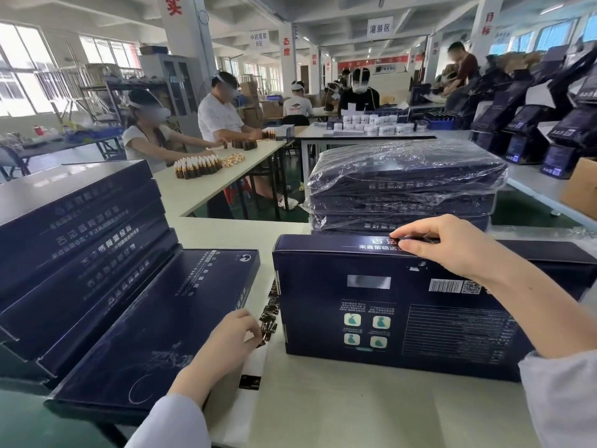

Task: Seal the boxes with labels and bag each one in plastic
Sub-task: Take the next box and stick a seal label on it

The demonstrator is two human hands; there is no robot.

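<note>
Sealing midway — right hand (436, 244) pinches label (428, 240) onto box (371, 305), left hand (237, 331) pinches label strip (269, 313); bagged stack (403, 179) behind, unbagged boxes (80, 237) waiting.

Amber bottles (198, 166) on neighbouring table (206, 192)

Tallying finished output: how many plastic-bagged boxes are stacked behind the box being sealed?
3 visible in one stack: top bagged box, middle bagged box, bottom bagged box. The box being sealed hides the stack's base, so more may lie underneath.

hanging sign (380, 29) reads 灌装区; pillar (486, 22) 目标
</note>
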